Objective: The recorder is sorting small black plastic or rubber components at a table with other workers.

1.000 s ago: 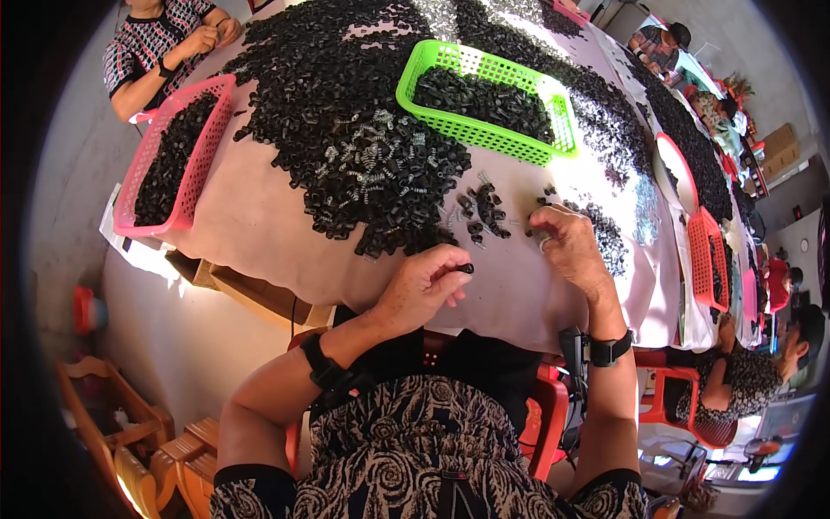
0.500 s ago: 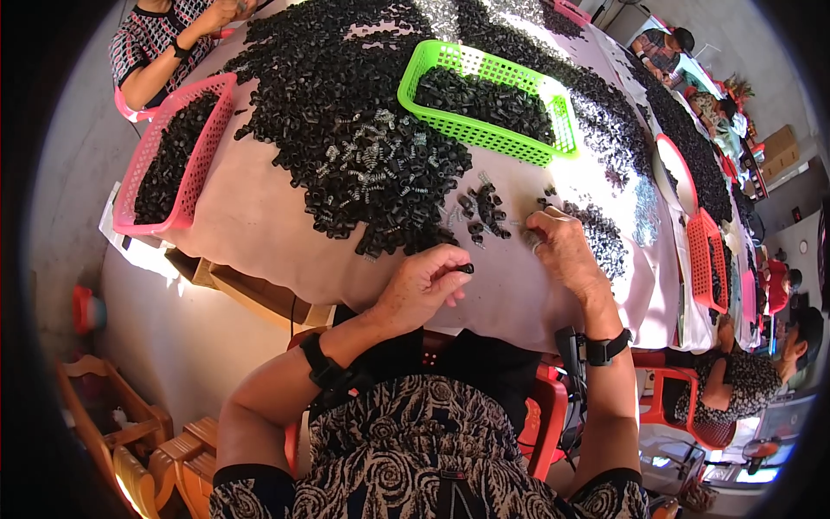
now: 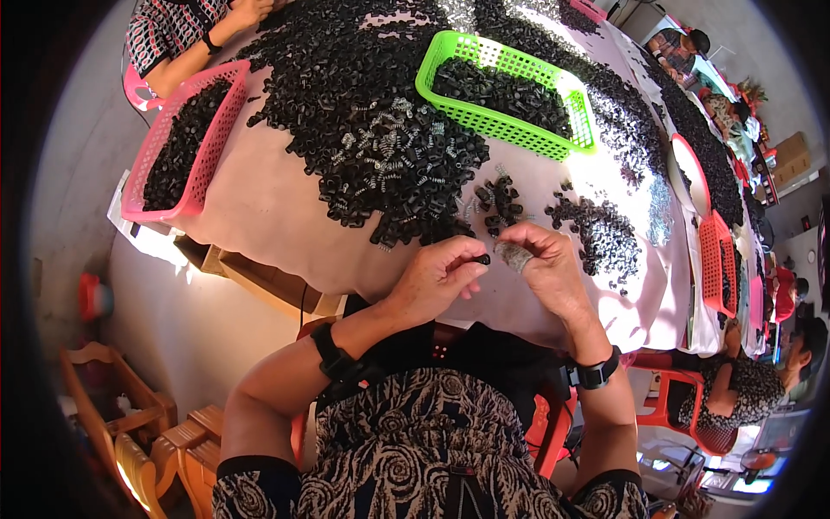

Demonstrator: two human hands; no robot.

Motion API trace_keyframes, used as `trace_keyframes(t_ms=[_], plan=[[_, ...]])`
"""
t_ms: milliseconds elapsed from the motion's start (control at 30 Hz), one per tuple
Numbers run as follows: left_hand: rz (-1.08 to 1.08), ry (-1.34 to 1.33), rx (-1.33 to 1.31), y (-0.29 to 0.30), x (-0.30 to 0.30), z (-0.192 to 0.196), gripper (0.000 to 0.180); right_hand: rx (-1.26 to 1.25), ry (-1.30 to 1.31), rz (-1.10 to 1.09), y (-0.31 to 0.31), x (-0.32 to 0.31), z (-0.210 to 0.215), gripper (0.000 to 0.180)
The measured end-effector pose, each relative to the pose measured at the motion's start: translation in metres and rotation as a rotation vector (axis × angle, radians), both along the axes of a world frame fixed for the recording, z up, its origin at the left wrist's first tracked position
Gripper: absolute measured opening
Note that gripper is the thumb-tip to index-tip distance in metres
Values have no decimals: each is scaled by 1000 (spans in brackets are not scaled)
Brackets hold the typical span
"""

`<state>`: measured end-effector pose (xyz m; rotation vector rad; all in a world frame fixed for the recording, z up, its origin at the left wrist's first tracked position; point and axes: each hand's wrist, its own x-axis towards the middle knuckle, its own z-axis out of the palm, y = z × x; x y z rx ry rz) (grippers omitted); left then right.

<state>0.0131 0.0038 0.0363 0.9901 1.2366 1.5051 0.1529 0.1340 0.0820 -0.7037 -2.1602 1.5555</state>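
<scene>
Between the thumb and forefinger of my left hand (image 3: 438, 278) is a small black plastic part (image 3: 482, 259). My right hand (image 3: 546, 266) is closed in a pinch just to its right, a grey covering on one fingertip; whatever it grips is too small to make out. Just beyond the hands lies a little group of black parts (image 3: 500, 201) with a few metal springs. To the left spreads a big heap of black parts (image 3: 363, 156), with loose silvery springs (image 3: 393, 143) on top. A smaller pile of dark pieces (image 3: 601, 232) lies right of my right hand.
A green basket (image 3: 519, 143) of black parts stands beyond the hands. One pink basket (image 3: 192, 164) sits at the table's left edge, a red basket (image 3: 718, 264) at the right. Co-workers sit around, one with a patterned sleeve (image 3: 164, 39) at far left.
My right hand has moved left and nearer, from beside the small group of parts to the black part in my left hand. The left hand keeps its pinch. The whole view has shifted slightly.
</scene>
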Motion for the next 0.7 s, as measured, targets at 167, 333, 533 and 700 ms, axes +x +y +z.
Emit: trace_keyframes(t_ms=[167,333,533,700], plan=[[1,-18,9,-2,0,-2,18,-3,10,31,-10,-2,-3,8],[23,9,1,-2,0,0,19,56,90,25,-15,-1,-10,10],[19,-9,-6,-1,2,-1,18,45,90,45,-13,1,-10,13],[-3,14,-12,-1,1,0,17,141,19,87,-3,7,-11,21]])
